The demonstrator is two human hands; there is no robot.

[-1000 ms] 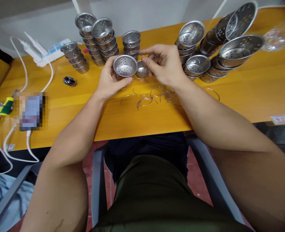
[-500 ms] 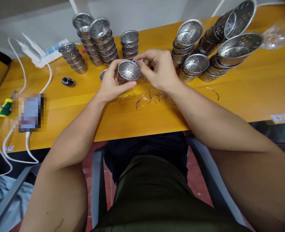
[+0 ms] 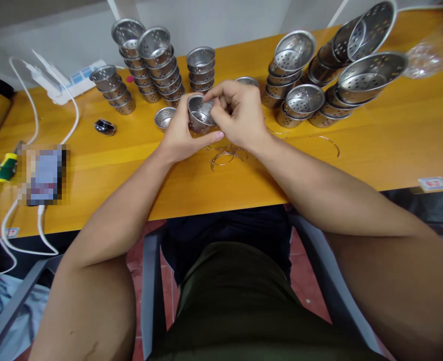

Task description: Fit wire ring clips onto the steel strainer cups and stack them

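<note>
A small perforated metal cup (image 3: 200,114) is held between my hands above the table, its opening tilted toward me. My left hand (image 3: 182,130) wraps round its left side, thumb along the bottom. Fingers of my right hand (image 3: 238,108) are pinched together at the cup's right rim; whether they hold something small there is hidden. Below the hands lie several thin curved wires (image 3: 225,158) on the table. Another small cup (image 3: 164,118) stands just left of my left hand, and one more cup (image 3: 247,81) shows behind my right hand.
Stacks of perforated cups stand at the back left (image 3: 160,65) and right (image 3: 294,57) of the wooden table (image 3: 191,188). At the left are a black object (image 3: 104,127), a phone (image 3: 46,175), white cables and a power strip (image 3: 76,82). Clear plastic (image 3: 428,57) lies far right.
Both hands have shifted slightly with the cup: the left one to the right, the right one slightly left, its fingers now further over the rim. The small cups beside and behind them show more.
</note>
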